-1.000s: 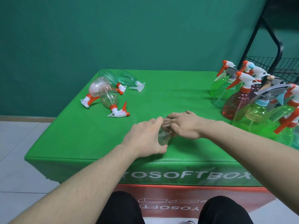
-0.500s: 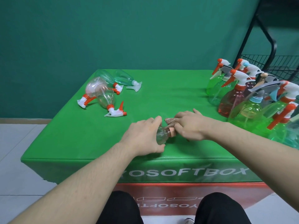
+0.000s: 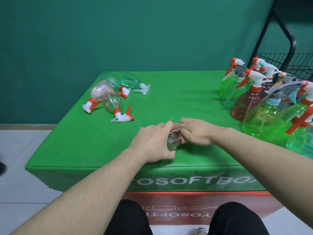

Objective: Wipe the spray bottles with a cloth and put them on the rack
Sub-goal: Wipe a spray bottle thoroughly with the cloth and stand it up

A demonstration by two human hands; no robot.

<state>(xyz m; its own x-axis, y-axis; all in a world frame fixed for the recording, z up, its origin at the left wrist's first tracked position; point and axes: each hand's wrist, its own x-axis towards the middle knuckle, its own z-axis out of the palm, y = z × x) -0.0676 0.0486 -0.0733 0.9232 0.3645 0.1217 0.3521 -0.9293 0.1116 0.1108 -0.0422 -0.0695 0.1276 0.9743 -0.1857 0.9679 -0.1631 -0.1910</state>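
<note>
A small clear spray bottle (image 3: pixel 172 142) with a copper-coloured collar lies on its side near the front of the green table (image 3: pixel 183 92). My left hand (image 3: pixel 153 143) wraps around its body. My right hand (image 3: pixel 197 132) covers the bottle's neck end, with a strip of brownish cloth (image 3: pixel 177 124) showing between the fingers. The bottle's spray head is hidden under my right hand. The black wire rack (image 3: pixel 294 65) stands beyond the table's right end.
Several spray bottles lie on their sides at the table's far left (image 3: pixel 111 95). A crowded group of upright green and pink bottles (image 3: pixel 264 106) fills the right side. My knees are below the table's front edge.
My right hand has slid slightly along the bottle's neck and less of the cloth shows. The left hand keeps its hold on the bottle. The view has shifted a little.
</note>
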